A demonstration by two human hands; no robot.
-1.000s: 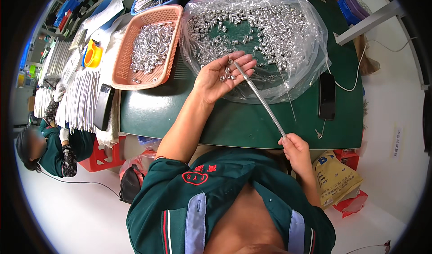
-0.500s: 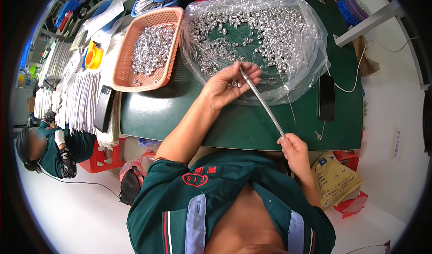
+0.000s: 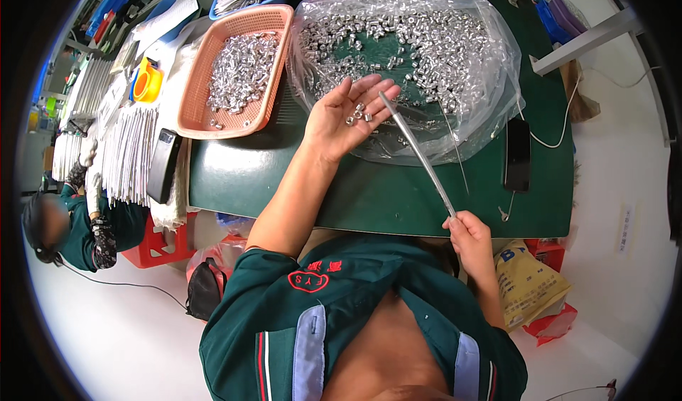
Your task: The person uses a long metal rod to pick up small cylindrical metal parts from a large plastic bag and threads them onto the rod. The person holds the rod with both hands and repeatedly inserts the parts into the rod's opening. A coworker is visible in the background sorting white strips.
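Note:
My left hand point(image 3: 349, 119) is palm up over the near edge of the clear plastic bag point(image 3: 506, 81), fingers stretched out. Several small metal sleeves point(image 3: 359, 115) rest in its palm. My right hand point(image 3: 470, 239), at the table's front edge, is closed round the lower end of a thin silvery metal tube point(image 3: 420, 149). That tube slants up to the left, its far end close by my left fingertips; whether they touch I cannot tell. Inside the bag lie a great many loose metal sleeves point(image 3: 447, 60), spread in a ring.
An orange plastic basket point(image 3: 190, 110) with more small metal pieces stands left of the bag. A thin rod point(image 3: 455, 145) lies at the bag's right side, near a black phone point(image 3: 517, 156). Another phone point(image 3: 165, 165) rests by stacked strips. A co-worker point(image 3: 106, 223) sits at the far left.
My left fingers have come off the tube's upper end and opened out, uncovering the sleeves in the palm. That hand has shifted slightly left and away. My right hand still grips the tube.

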